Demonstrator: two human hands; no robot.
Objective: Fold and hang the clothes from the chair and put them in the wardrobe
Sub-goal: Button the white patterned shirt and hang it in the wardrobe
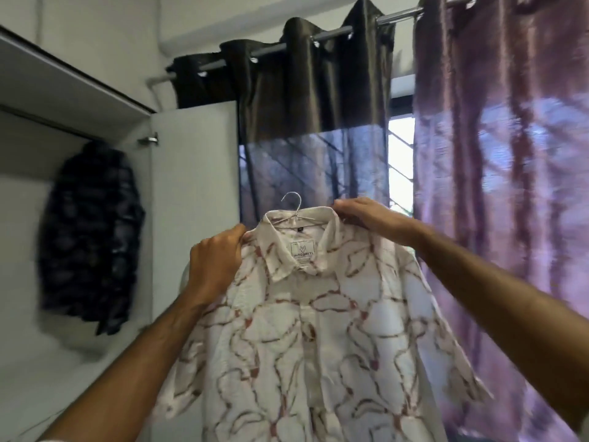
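A white shirt (318, 330) with a reddish-brown line pattern hangs in front of me on a thin metal hanger (294, 207), whose hook rises above the collar. My left hand (215, 263) grips the shirt's left shoulder beside the collar. My right hand (366, 215) grips the right shoulder at the collar's edge. The open wardrobe (28, 199) is at the left, and a dark patterned shirt (90, 237) hangs inside it.
The wardrobe's white door (194, 193) stands open between the wardrobe and the window. Dark and purple curtains (494, 173) hang from a metal rod (395, 17) behind the shirt. A bright window gap (401, 154) shows between them.
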